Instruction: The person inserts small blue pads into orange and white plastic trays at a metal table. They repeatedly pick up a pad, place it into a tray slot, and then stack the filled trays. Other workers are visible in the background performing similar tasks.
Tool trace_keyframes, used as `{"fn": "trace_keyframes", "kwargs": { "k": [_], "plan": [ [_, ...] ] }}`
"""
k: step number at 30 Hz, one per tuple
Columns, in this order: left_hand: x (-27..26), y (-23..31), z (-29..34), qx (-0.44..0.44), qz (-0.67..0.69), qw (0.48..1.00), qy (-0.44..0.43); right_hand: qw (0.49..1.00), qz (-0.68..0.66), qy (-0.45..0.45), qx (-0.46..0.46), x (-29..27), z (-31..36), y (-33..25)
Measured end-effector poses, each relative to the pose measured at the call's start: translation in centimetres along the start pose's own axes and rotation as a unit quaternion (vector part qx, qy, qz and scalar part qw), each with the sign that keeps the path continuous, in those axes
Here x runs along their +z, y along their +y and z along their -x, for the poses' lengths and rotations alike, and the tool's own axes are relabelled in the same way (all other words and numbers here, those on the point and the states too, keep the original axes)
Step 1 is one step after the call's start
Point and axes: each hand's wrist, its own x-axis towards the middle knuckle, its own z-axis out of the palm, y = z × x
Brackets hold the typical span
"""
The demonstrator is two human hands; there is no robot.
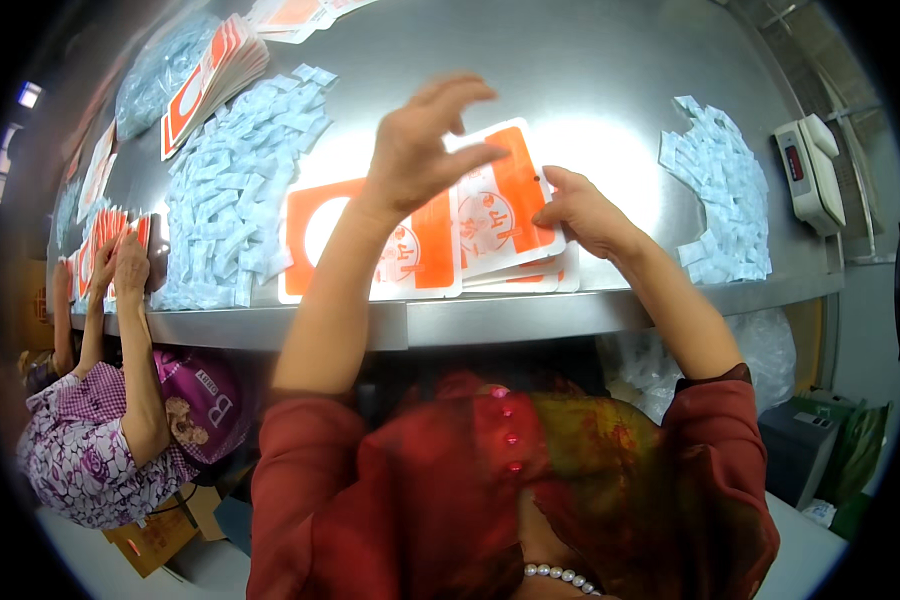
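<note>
My left hand (422,150) is raised over the steel table, its fingers curved and apart with nothing between them. Below and beside it are flat orange-and-white pouches. My right hand (585,213) pinches the right edge of the top pouch (495,205), which lies tilted on a small stack. Another pouch (420,250) lies flat to its left, partly covered by my left forearm. A pile of small light-blue sachets (232,190) sits left of my left arm, and a second sachet pile (720,190) is right of my right hand.
A fanned stack of orange-and-white pouches (215,80) and a clear bag of blue sachets (165,75) stand at the far left. A white scale (812,170) is at the right edge. At left, a co-worker's hands (120,265) handle pouches. The steel table's edge (480,318) runs before me.
</note>
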Motion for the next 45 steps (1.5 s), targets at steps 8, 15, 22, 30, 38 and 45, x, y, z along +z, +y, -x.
{"fn": "trace_keyframes", "kwargs": {
  "k": [8, 15, 22, 30, 38, 45],
  "plan": [
    [1.1, -1.3, -0.1, 0.090, -0.081, 0.989, -0.081, 0.969, 0.189, -0.044, -0.150, 6.6, -1.3, 2.2],
    [1.6, -3.2, 0.9, -0.072, -0.190, 0.935, -0.292, 0.947, 0.288, 0.083, -0.112, 0.5, -2.7, -0.5],
    [2.2, -2.6, 1.1, -0.108, -0.188, 0.938, -0.271, 0.851, 0.481, 0.194, -0.082, -2.9, -6.1, 0.6],
    [2.6, -1.7, 1.0, -0.100, -0.106, 0.983, -0.112, 0.967, 0.136, 0.082, -0.198, -2.1, -4.1, 0.0],
    [1.1, -3.3, 0.7, -0.251, 0.009, 0.959, -0.132, 0.988, 0.134, -0.067, -0.047, -2.3, -2.8, -1.3],
    [1.2, -4.2, 0.6, -0.274, 0.056, 0.958, -0.062, 0.977, 0.176, -0.093, -0.080, -1.9, -2.9, -0.3]
  ]
}}
